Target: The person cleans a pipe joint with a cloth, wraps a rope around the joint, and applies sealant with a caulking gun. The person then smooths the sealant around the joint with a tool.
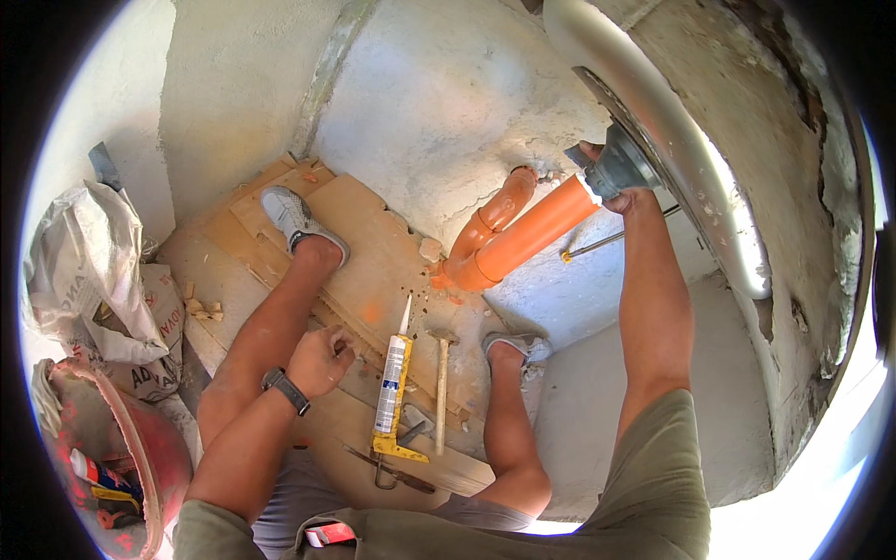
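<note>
My right hand [632, 198] reaches up and is wrapped round a dark grey pipe fitting [620, 164] beneath the curved sink-like rim. That fitting sits at the upper end of an orange drain pipe [541, 235], with a white band where they meet; part of my grip is hidden behind it. The pipe slants down to an orange elbow, and a second bent orange pipe [510, 198] enters the wall. Above my left thigh, my left hand [320, 362] is closed, fingers curled, with nothing visible in them. The caulking gun [385, 439] with its white cartridge [392, 378] lies nearby on the floor.
A hammer [441, 397] lies beside the caulking gun on cardboard [345, 224]. A screwdriver-like tool [401, 474] rests near my lap. At left are white sacks [93, 271] and a red bucket [173, 439] holding tubes. A thin metal rod [607, 245] with a yellow end projects below the fitting.
</note>
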Tool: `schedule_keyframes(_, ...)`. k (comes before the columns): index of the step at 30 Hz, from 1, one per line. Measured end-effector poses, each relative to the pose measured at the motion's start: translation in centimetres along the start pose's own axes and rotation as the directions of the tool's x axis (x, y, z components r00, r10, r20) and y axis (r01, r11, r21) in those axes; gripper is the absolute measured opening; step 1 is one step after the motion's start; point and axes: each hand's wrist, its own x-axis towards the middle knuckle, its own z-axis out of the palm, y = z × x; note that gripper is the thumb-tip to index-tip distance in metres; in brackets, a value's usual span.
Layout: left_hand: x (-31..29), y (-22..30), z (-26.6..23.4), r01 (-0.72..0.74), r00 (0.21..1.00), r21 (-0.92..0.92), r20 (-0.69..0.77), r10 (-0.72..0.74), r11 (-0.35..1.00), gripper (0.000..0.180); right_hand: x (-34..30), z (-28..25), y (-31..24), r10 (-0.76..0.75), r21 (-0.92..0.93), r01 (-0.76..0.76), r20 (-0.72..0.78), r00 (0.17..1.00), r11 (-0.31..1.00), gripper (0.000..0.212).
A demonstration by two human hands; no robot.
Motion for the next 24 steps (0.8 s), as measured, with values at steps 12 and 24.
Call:
schedule_keyframes(12,-0.2,-0.4,0.2,-0.002,0.999,0.054,0.035,0.000,0.999,0.024,0.2,1.7,-0.5,-0.109,0.021,0.108,0.059,0.992,0.994,0.031)
schedule_keyframes(24,-0.2,-0.5,0.3,-0.018,0.998,0.119,0.067,0.010,0.993,0.027,1.5,-1.3,-0.2,-0.091,-0.063,0.112,0.264,0.960,0.992,0.016)
